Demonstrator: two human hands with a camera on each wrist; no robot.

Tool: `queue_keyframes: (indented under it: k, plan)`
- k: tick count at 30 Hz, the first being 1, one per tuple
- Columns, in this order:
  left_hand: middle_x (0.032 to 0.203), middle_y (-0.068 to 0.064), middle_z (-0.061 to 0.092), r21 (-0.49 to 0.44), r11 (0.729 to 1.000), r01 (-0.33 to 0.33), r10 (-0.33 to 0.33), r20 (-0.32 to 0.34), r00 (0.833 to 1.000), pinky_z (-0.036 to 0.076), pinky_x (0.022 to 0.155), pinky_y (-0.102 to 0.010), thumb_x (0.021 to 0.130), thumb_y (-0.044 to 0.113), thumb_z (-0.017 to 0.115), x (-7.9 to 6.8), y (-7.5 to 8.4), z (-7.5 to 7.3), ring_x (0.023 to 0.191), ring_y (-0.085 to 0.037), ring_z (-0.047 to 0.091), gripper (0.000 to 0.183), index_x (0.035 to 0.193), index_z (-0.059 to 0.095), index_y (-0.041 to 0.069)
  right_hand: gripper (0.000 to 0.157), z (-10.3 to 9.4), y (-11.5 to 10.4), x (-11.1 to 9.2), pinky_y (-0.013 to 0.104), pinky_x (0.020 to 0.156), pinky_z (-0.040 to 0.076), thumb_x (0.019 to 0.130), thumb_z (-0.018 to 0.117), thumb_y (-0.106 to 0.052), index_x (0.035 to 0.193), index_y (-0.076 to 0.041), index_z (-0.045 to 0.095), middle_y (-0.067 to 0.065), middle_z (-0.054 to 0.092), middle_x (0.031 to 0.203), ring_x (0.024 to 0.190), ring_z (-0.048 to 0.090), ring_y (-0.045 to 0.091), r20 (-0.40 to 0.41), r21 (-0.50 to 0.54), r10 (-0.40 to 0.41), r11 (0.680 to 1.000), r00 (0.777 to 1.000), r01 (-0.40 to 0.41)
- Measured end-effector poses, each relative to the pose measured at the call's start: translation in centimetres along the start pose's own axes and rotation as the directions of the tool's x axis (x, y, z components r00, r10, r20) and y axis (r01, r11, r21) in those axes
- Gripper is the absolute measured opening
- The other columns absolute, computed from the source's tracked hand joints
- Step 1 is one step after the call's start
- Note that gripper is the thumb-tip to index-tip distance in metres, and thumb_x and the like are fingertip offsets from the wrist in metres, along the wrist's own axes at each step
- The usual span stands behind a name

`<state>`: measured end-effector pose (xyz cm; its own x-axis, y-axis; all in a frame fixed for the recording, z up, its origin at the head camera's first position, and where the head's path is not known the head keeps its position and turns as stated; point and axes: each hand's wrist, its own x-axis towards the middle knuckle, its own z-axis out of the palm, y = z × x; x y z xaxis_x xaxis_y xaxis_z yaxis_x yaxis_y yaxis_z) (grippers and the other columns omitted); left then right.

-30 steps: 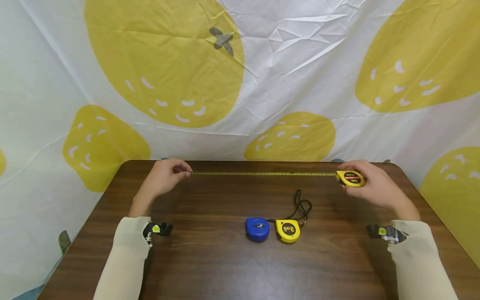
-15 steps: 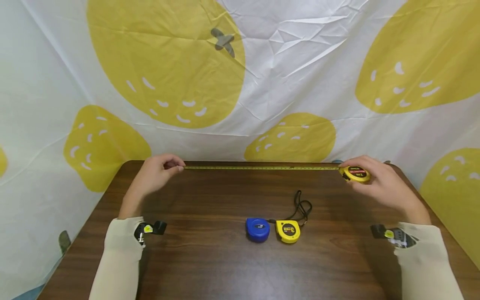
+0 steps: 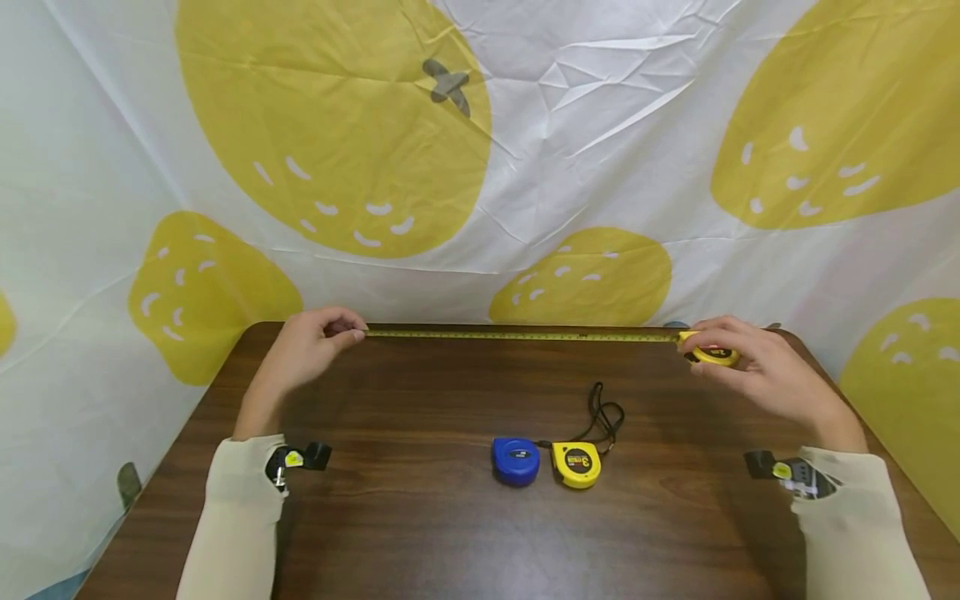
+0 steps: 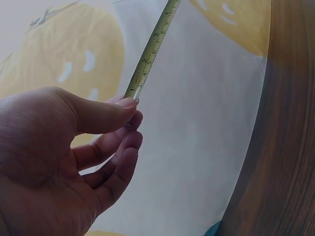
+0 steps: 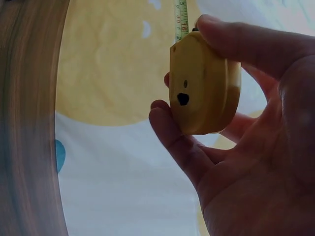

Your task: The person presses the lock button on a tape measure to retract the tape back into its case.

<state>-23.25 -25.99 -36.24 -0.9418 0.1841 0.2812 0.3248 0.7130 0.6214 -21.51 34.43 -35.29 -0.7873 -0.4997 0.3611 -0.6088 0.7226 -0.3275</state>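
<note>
Stretched across the back of the table is a yellow tape blade (image 3: 510,336), drawn out of a yellow tape measure (image 3: 720,357). My left hand (image 3: 311,343) pinches the blade's end between thumb and fingers; low numbers show beside the thumb on the blade (image 4: 147,59) in the left wrist view. At the other end my right hand (image 3: 757,367) grips the tape measure's case (image 5: 204,83), thumb near the blade's mouth and fingers around the body. A blue tape measure (image 3: 516,462) and a second yellow tape measure (image 3: 576,465) lie side by side mid-table.
A black wrist strap (image 3: 597,417) trails from the second yellow tape measure. The brown wooden table (image 3: 420,533) meets a white cloth (image 3: 585,167) with yellow fruit prints hanging behind it.
Both hands have moved apart and slightly farther back, lengthening the drawn-out blade a little. In the last half second the right hand's fingers have shifted over the case. The other tape measures stay put.
</note>
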Motion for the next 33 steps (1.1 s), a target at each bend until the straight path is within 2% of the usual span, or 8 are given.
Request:
queue_keyframes:
  k: [8, 13, 19, 24, 30, 33]
  plan:
    - [0.100, -0.008, 0.078, 0.014, 1.000, -0.003, 0.003, 0.003, 1.000, 0.050, 0.083, -0.044, 0.107, 0.013, 0.074, -0.07, 0.07, -0.15, 0.090, -0.026, 0.065, 0.009, 0.109, 0.079, 0.005, 0.034, -0.11, -0.15, 0.08, 0.040, 0.077, 0.056, 0.098, 0.083, -0.005, 0.124, -0.026, 0.077, 0.008, 0.067, 0.145, 0.104, 0.068, 0.018, 0.004, -0.079, -0.025, 0.997, 1.000, 0.026]
    - [0.099, -0.008, 0.078, 0.013, 1.000, -0.011, 0.011, 0.001, 1.000, 0.050, 0.082, -0.043, 0.107, 0.012, 0.074, -0.07, 0.10, -0.18, 0.089, -0.025, 0.064, 0.009, 0.109, 0.079, 0.006, 0.035, 0.04, -0.05, 0.17, 0.038, 0.076, 0.056, 0.095, 0.084, -0.003, 0.118, -0.027, 0.076, 0.007, 0.068, 0.143, 0.101, 0.069, 0.017, -0.011, -0.080, -0.045, 0.996, 0.999, 0.044]
    - [0.098, -0.007, 0.079, 0.011, 1.000, -0.022, 0.022, -0.001, 1.000, 0.050, 0.081, -0.043, 0.107, 0.011, 0.075, -0.03, 0.15, -0.15, 0.088, -0.024, 0.064, 0.008, 0.108, 0.079, 0.005, 0.037, 0.22, -0.01, 0.24, 0.035, 0.076, 0.056, 0.092, 0.086, 0.001, 0.112, -0.029, 0.074, 0.006, 0.070, 0.140, 0.106, 0.070, 0.018, -0.030, -0.075, -0.078, 0.994, 0.997, 0.075]
    - [0.099, -0.008, 0.079, 0.011, 1.000, -0.024, 0.024, -0.001, 1.000, 0.050, 0.082, -0.043, 0.107, 0.012, 0.074, 0.00, 0.22, -0.12, 0.089, -0.025, 0.064, 0.008, 0.109, 0.079, 0.005, 0.037, 0.16, -0.07, 0.20, 0.036, 0.075, 0.057, 0.092, 0.086, 0.001, 0.109, -0.030, 0.073, 0.007, 0.070, 0.141, 0.105, 0.070, 0.018, -0.032, -0.067, -0.069, 0.996, 0.997, 0.067]
    - [0.100, -0.008, 0.079, -0.002, 1.000, -0.021, 0.021, 0.002, 1.000, 0.051, 0.083, -0.044, 0.107, 0.012, 0.074, 0.07, 0.33, -0.02, 0.089, -0.025, 0.065, 0.009, 0.109, 0.079, 0.005, 0.039, 0.00, -0.27, 0.20, 0.037, 0.076, 0.059, 0.093, 0.086, 0.000, 0.120, -0.025, 0.075, 0.007, 0.069, 0.143, 0.105, 0.070, 0.016, -0.030, -0.066, -0.050, 0.997, 0.998, 0.048]
    - [0.101, -0.008, 0.079, -0.009, 1.000, -0.030, 0.030, 0.000, 1.000, 0.052, 0.083, -0.044, 0.107, 0.012, 0.075, 0.14, 0.35, 0.12, 0.090, -0.025, 0.066, 0.009, 0.109, 0.079, 0.005, 0.045, -0.14, -0.43, 0.28, 0.035, 0.074, 0.059, 0.093, 0.087, -0.001, 0.132, -0.021, 0.073, 0.005, 0.073, 0.134, 0.098, 0.070, 0.012, -0.030, -0.051, -0.036, 0.998, 0.999, 0.034]
